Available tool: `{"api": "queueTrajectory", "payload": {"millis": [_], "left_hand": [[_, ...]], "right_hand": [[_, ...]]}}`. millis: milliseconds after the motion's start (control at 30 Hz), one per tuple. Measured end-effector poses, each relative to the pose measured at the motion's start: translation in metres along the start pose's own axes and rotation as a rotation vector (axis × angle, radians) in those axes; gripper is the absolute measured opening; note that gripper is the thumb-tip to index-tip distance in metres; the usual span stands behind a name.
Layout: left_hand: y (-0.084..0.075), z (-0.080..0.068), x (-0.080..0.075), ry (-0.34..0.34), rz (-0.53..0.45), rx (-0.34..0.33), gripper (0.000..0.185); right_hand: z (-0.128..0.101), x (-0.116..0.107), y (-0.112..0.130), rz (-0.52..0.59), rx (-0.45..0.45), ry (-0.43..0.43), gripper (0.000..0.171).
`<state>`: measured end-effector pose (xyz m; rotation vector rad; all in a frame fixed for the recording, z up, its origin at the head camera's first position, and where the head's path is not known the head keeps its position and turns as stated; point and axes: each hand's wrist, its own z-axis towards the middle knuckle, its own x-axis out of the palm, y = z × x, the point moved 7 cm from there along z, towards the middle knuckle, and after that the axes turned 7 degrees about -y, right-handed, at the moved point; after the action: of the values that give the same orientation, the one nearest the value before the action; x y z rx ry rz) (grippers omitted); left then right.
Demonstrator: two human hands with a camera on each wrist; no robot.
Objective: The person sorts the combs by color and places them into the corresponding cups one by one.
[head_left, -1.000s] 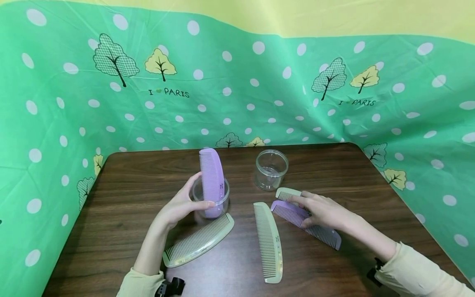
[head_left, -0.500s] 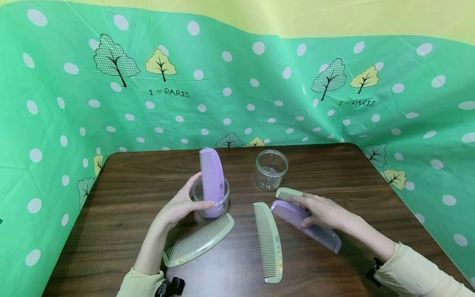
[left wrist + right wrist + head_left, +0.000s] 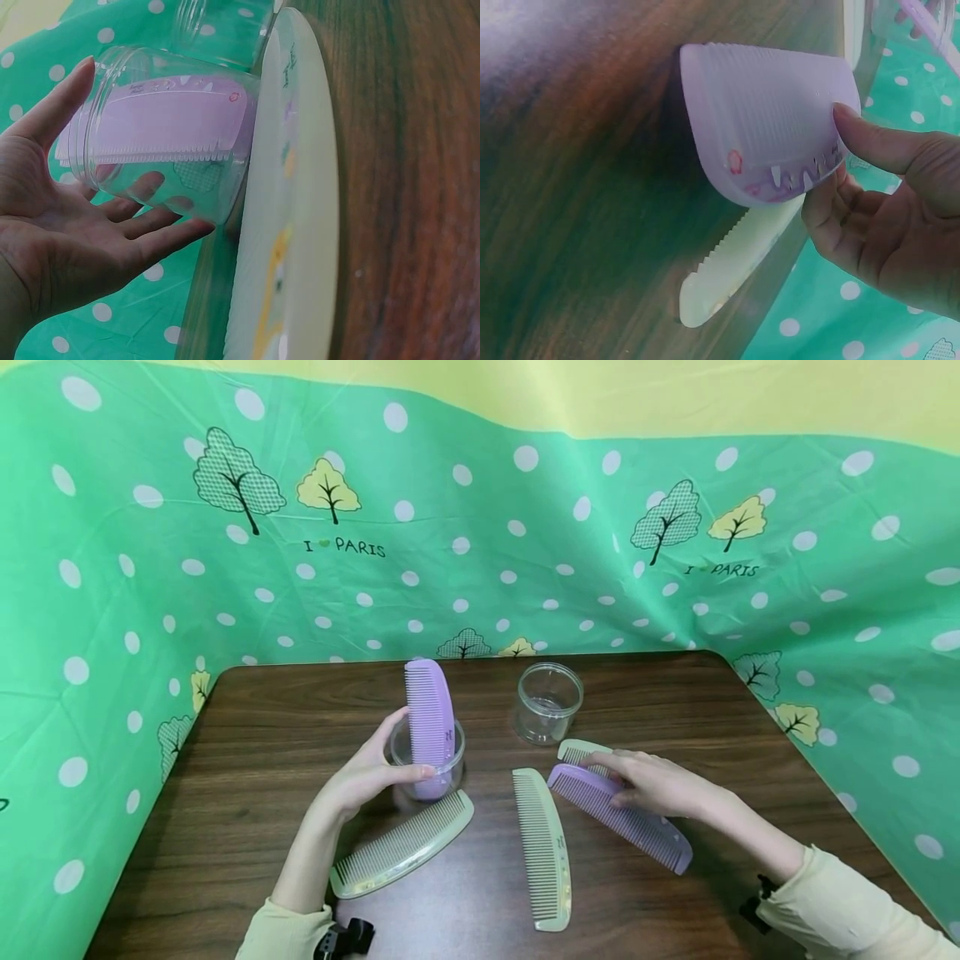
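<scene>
Fingers (image 3: 600, 762) around purple comb (image 3: 626, 820)

Two purple combs (image 3: 430, 727) (image 3: 622, 818), three cream combs (image 3: 402, 845) (image 3: 543, 847) (image 3: 581, 750), two clear jars (image 3: 427, 752) (image 3: 548, 702), one wooden table (image 3: 262, 735)

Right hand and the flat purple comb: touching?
Touching. In the right wrist view the right hand pinches the purple comb, thumb on its face, fingers beneath its edge.

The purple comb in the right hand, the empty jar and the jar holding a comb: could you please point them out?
purple comb (image 3: 645, 832), head view, on its teeth.
empty jar (image 3: 548, 703), head view, on its wall.
jar holding a comb (image 3: 161, 135), left wrist view, on its wall.
</scene>
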<state>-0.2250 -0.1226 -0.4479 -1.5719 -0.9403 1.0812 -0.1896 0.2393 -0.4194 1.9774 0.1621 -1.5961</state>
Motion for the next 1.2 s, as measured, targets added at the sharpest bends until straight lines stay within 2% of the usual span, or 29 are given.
{"api": "queueTrajectory", "payload": {"millis": [233,800,1000,1200], "left_hand": [[0.000,0.000,0.000,-0.005,0.004,-0.002,0.101],[0.001,0.000,0.000,-0.012,0.012,-0.014,0.103],[0.001,0.000,0.000,-0.014,0.014,-0.012,0.103],[0.000,-0.001,0.000,-0.011,0.003,-0.014,0.103]], "right_hand": [[0.000,-0.004,0.003,0.048,-0.026,0.038,0.052],[-0.002,-0.011,0.012,0.102,-0.033,0.115,0.049],[-0.003,-0.018,0.013,0.109,-0.009,0.128,0.051],[-0.002,-0.029,0.017,0.056,-0.037,0.101,0.053]]}}
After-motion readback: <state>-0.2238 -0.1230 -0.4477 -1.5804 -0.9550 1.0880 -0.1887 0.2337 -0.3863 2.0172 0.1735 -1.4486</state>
